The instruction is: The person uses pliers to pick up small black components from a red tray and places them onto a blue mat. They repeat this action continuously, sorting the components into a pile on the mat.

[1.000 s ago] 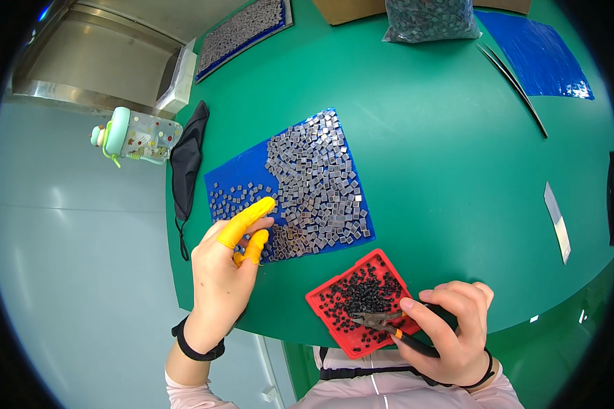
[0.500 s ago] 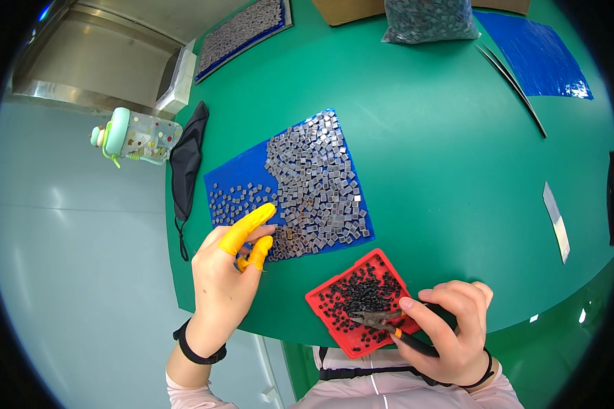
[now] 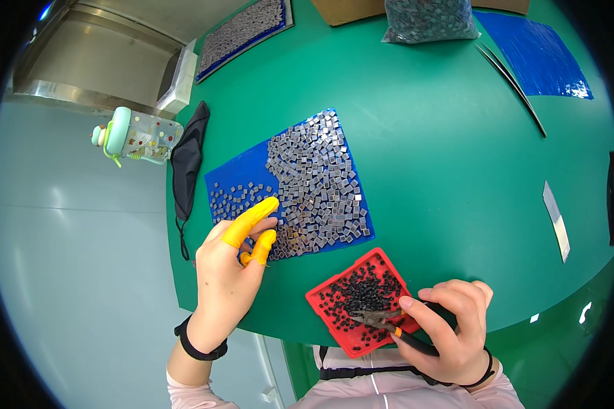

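Note:
My left hand [image 3: 226, 267], with yellow finger cots on thumb and index finger, reaches over the near left part of a blue sheet [image 3: 242, 161]. Its index finger is stretched out and apart from the thumb, its tip at the edge of a dense field of small grey metal squares [image 3: 314, 178]. Nothing shows between them. In my right hand [image 3: 454, 332] are small cutting pliers [image 3: 413, 341] with dark handles and an orange band. Their jaws lie over a red tray [image 3: 348, 339] of small black pieces [image 3: 368, 292]. Whether the jaws grip a piece is too small to tell.
Left of the sheet lie a black fabric mask [image 3: 186, 163] and a clear bottle [image 3: 150, 138] with a mint lid. Long tweezers [image 3: 515, 92], another blue sheet [image 3: 540, 56] and a bag of grey pieces [image 3: 431, 19] are at the far right. A white strip [image 3: 557, 223] lies right.
My left hand has shifted slightly to the right and away from me, its index fingertip now a little farther up the sheet. My right hand and the pliers look unmoved.

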Demonstrator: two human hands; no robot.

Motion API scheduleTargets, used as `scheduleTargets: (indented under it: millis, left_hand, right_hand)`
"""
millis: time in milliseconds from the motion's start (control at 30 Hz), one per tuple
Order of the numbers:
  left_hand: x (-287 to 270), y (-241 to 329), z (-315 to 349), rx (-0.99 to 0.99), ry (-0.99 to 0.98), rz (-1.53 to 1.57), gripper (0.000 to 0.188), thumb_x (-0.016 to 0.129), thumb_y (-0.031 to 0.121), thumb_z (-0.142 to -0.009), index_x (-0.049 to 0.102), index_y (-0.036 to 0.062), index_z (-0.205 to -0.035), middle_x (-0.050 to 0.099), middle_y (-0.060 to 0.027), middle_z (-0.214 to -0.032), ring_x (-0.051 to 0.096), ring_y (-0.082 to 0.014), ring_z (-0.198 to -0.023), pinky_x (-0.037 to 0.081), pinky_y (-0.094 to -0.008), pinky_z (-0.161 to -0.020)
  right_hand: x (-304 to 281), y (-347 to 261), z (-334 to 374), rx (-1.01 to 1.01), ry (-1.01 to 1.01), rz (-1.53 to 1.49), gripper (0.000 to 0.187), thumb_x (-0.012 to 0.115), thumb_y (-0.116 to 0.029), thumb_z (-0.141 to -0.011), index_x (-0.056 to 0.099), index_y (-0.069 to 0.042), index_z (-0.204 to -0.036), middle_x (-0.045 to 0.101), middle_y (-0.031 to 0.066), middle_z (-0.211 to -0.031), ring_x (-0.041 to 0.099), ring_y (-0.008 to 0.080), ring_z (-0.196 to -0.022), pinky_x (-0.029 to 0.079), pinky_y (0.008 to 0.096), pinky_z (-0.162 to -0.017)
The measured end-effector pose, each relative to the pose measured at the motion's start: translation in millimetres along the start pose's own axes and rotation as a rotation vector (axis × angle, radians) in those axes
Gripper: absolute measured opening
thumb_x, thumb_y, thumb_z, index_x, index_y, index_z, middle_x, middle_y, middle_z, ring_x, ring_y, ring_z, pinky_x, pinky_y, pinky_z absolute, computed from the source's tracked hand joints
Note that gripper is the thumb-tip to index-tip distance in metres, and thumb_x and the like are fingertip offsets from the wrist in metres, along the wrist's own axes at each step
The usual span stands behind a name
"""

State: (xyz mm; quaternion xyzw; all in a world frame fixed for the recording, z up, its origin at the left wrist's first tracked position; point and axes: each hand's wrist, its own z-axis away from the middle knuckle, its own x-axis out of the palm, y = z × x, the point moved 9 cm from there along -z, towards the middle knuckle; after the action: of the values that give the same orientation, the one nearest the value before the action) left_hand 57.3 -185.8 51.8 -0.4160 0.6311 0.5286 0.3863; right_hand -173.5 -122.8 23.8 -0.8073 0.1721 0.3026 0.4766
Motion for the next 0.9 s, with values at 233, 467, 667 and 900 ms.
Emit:
scheduleTargets:
  millis: [233,467,667,900]
  left_hand:
    - [3.2,4.2,-3.1,-0.030,-0.007,0.039,0.044,0.068,-0.006,-0.072,0.065,0.0086,-0.113,0.071,-0.0033,-0.091,0.054,-0.0153,-0.062,0.046,-0.0262,-0.056]
    - [1.7,-0.2,0.9,-0.055,0.002,0.046,0.044,0.068,-0.006,-0.071,0.065,0.0076,-0.113,0.071,-0.0037,-0.090,0.056,-0.0164,-0.064,0.047,-0.0269,-0.058]
    - [2.0,2.7,0.3,-0.046,0.002,0.051,0.042,0.067,-0.008,-0.070,0.066,0.0064,-0.110,0.070,-0.0048,-0.088,0.057,-0.0179,-0.065,0.048,-0.0274,-0.059]
    - [2.5,2.9,0.1,-0.024,0.019,0.058,0.042,0.067,-0.009,-0.070,0.066,0.0058,-0.110,0.070,-0.0051,-0.087,0.058,-0.0183,-0.066,0.049,-0.0277,-0.059]
  right_hand:
    - [-2.6,-0.5,0.0,0.001,0.005,0.003,0.054,0.077,-0.015,-0.051,0.065,-0.010,-0.104,0.054,0.0073,-0.102,0.053,0.0255,-0.085,0.033,0.0408,-0.076]
    - [0.4,0.1,0.4,-0.010,0.007,-0.008,0.055,0.077,-0.016,-0.051,0.065,-0.010,-0.104,0.054,0.0075,-0.102,0.053,0.0253,-0.084,0.033,0.0407,-0.076]
    - [-0.7,-0.4,0.4,-0.008,0.011,-0.004,0.055,0.077,-0.016,-0.051,0.065,-0.010,-0.104,0.055,0.0076,-0.102,0.053,0.0255,-0.084,0.033,0.0409,-0.076]
    - [-0.3,-0.6,0.5,-0.004,0.011,0.007,0.054,0.077,-0.016,-0.051,0.065,-0.010,-0.104,0.055,0.0074,-0.102,0.053,0.0259,-0.085,0.034,0.0412,-0.077]
